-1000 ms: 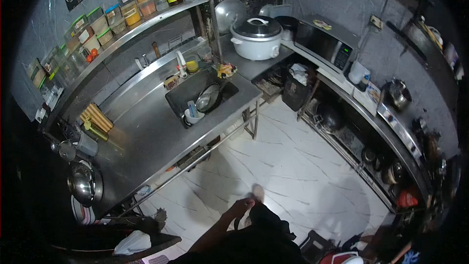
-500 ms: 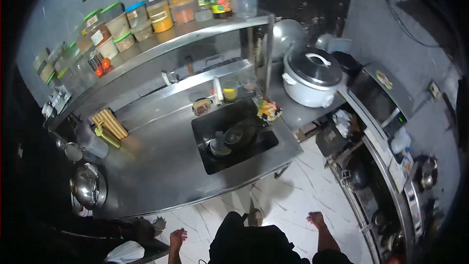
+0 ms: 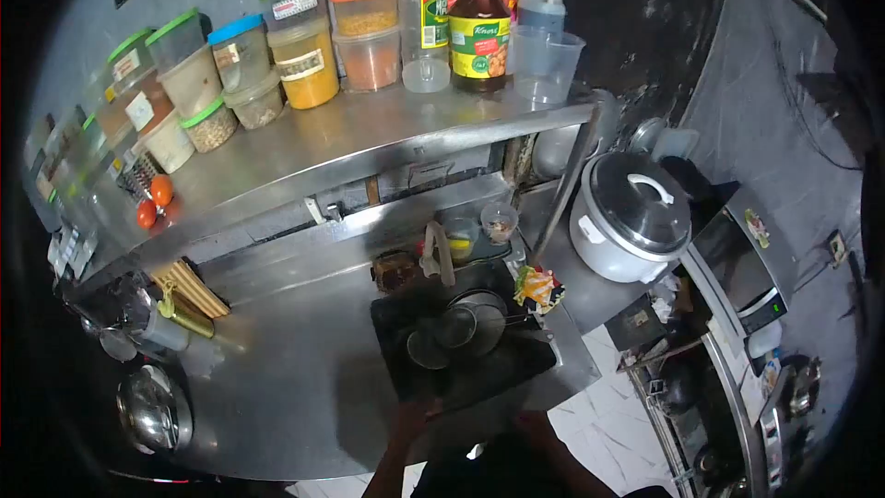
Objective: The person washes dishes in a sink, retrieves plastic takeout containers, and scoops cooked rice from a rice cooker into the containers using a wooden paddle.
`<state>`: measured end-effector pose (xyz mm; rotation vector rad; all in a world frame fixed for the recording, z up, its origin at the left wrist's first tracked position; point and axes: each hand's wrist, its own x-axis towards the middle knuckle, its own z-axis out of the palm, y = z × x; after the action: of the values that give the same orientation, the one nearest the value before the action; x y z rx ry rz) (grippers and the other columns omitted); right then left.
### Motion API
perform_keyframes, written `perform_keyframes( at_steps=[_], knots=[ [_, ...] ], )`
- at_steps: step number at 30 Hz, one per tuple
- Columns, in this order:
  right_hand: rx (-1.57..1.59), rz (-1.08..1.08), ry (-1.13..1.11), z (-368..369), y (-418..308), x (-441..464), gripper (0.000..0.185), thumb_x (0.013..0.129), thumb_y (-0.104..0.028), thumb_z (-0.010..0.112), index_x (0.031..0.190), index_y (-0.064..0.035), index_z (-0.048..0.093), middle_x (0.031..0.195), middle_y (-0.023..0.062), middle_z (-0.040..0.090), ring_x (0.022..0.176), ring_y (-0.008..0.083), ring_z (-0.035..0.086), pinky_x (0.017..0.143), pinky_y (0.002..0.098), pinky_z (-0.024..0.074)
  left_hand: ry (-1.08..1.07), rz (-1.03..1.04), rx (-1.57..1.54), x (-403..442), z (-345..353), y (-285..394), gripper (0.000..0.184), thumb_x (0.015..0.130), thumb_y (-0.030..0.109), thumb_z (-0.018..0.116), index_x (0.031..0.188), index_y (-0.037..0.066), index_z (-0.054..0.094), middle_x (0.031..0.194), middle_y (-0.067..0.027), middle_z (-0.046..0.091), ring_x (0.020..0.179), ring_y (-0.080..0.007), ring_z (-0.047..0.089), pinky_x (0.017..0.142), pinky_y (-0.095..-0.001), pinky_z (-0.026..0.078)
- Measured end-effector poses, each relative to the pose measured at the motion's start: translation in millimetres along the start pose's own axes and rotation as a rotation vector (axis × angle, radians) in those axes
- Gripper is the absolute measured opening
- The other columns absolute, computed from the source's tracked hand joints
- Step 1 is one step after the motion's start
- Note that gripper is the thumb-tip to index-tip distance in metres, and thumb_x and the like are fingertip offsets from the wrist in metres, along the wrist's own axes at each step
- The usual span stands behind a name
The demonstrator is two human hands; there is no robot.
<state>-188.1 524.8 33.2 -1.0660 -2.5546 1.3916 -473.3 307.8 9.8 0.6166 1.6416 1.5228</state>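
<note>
In dim light, my left hand (image 3: 418, 415) is at the front edge of the dark sink (image 3: 479, 383), its fingers too dark to make out. My right hand (image 3: 533, 424) is low in front of the counter edge, right of the left one, also in shadow. Inside the sink lie strainers (image 3: 456, 326) and a bowl (image 3: 429, 349). Behind it are the pale faucet (image 3: 437, 254), a container with something yellow (image 3: 460, 238) and a small clear cup (image 3: 499, 221). A colourful cloth (image 3: 538, 288) rests at the sink's right rear corner.
A steel shelf (image 3: 369, 136) with containers and a brown sauce bottle (image 3: 479, 41) overhangs the counter (image 3: 277, 387). To the right stand a white rice cooker (image 3: 627, 221) and a microwave (image 3: 745, 254). Metal bowls (image 3: 152, 410) sit at the left end.
The view has moved closer to the sink and shelf. My hands, together a second ago and then apart over the floor, are now by the sink's front edge.
</note>
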Motion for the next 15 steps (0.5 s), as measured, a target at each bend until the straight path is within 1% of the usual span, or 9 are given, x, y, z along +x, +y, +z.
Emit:
perform_keyframes(
  at_steps=[1,2,4,6,7,9,11,13,15],
  knots=[
    [-0.154,-0.056,-0.001,-1.5,-16.2,13.2,0.026,0.096,-0.028,0.064,0.112,-0.0091,0.070,0.097,0.0138,0.072,0.090,0.0339,0.071,0.078,0.0441,0.0563,-0.042,0.075,0.101,29.1,5.3,10.0,0.035,0.101,0.025,0.064,0.128,0.003,0.062,0.115,-0.0138,0.071,0.101,-0.0249,0.070,0.090,-0.0393,0.056],
    [-0.278,-0.143,-0.078,-3.1,-17.8,26.7,0.027,0.097,-0.028,0.063,0.116,-0.0094,0.069,0.104,0.0145,0.071,0.096,0.0337,0.070,0.082,0.0434,0.0557,-0.051,-0.072,-0.323,51.6,17.6,39.6,0.035,0.103,0.027,0.061,0.128,0.002,0.062,0.114,-0.0137,0.071,0.100,-0.0257,0.070,0.091,-0.0397,0.057],
    [-0.532,-0.324,-0.213,-8.0,-5.0,77.7,0.031,0.099,-0.027,0.060,0.125,-0.0102,0.066,0.118,0.0160,0.070,0.108,0.0333,0.068,0.090,0.0421,0.0544,-0.007,0.072,-0.300,103.5,29.1,52.7,0.041,0.105,0.037,0.057,0.100,-0.002,0.071,0.107,-0.0171,0.074,0.099,-0.0255,0.073,0.087,-0.0397,0.059],
    [-0.294,-0.473,-0.053,2.4,34.5,141.2,0.031,0.099,-0.026,0.058,0.124,-0.0088,0.066,0.124,0.0172,0.066,0.115,0.0346,0.064,0.095,0.0427,0.0522,0.098,-0.137,-0.426,157.8,42.4,85.4,0.039,0.105,0.035,0.057,0.101,-0.001,0.070,0.102,-0.0155,0.074,0.096,-0.0252,0.073,0.084,-0.0390,0.059],
    [-0.350,-0.537,-0.009,-7.7,31.3,163.6,0.030,0.100,-0.025,0.058,0.123,-0.0078,0.065,0.123,0.0171,0.066,0.115,0.0351,0.063,0.095,0.0430,0.0519,0.158,-0.234,-0.491,183.5,49.0,97.0,0.038,0.105,0.034,0.057,0.102,-0.001,0.069,0.100,-0.0146,0.074,0.095,-0.0251,0.073,0.082,-0.0387,0.059],
    [-0.632,-0.646,0.056,-43.9,-12.9,210.7,0.030,0.100,-0.025,0.056,0.122,-0.0055,0.064,0.119,0.0164,0.065,0.112,0.0359,0.063,0.094,0.0437,0.0519,0.195,-0.139,-0.486,216.1,55.6,116.7,0.037,0.103,0.037,0.060,0.107,0.001,0.067,0.102,-0.0126,0.073,0.093,-0.0245,0.072,0.081,-0.0395,0.059],
    [-0.432,-0.726,0.118,-83.2,-90.9,265.0,0.030,0.101,-0.025,0.055,0.121,-0.0033,0.062,0.115,0.0152,0.065,0.108,0.0341,0.064,0.092,0.0432,0.0523,0.250,-0.068,-0.451,230.0,57.8,128.8,0.035,0.100,0.035,0.063,0.110,0.002,0.066,0.102,-0.0115,0.071,0.092,-0.0241,0.071,0.079,-0.0397,0.058],
    [0.403,-0.746,0.161,-108.5,-147.0,338.8,0.031,0.102,-0.025,0.056,0.121,-0.0015,0.061,0.115,0.0142,0.064,0.107,0.0297,0.064,0.092,0.0416,0.0524,0.322,0.027,-0.398,253.3,67.4,152.2,0.031,0.097,0.029,0.065,0.112,0.001,0.065,0.103,-0.0113,0.070,0.092,-0.0240,0.070,0.078,-0.0392,0.057],
    [-0.053,-0.571,0.088,-110.0,-177.7,391.5,0.034,0.103,-0.027,0.056,0.124,-0.0012,0.060,0.118,0.0126,0.064,0.109,0.0256,0.063,0.094,0.0392,0.0518,0.436,0.138,-0.346,277.1,76.3,163.8,0.030,0.095,0.024,0.068,0.113,0.001,0.064,0.103,-0.0111,0.068,0.091,-0.0239,0.069,0.077,-0.0388,0.055]
  ],
)
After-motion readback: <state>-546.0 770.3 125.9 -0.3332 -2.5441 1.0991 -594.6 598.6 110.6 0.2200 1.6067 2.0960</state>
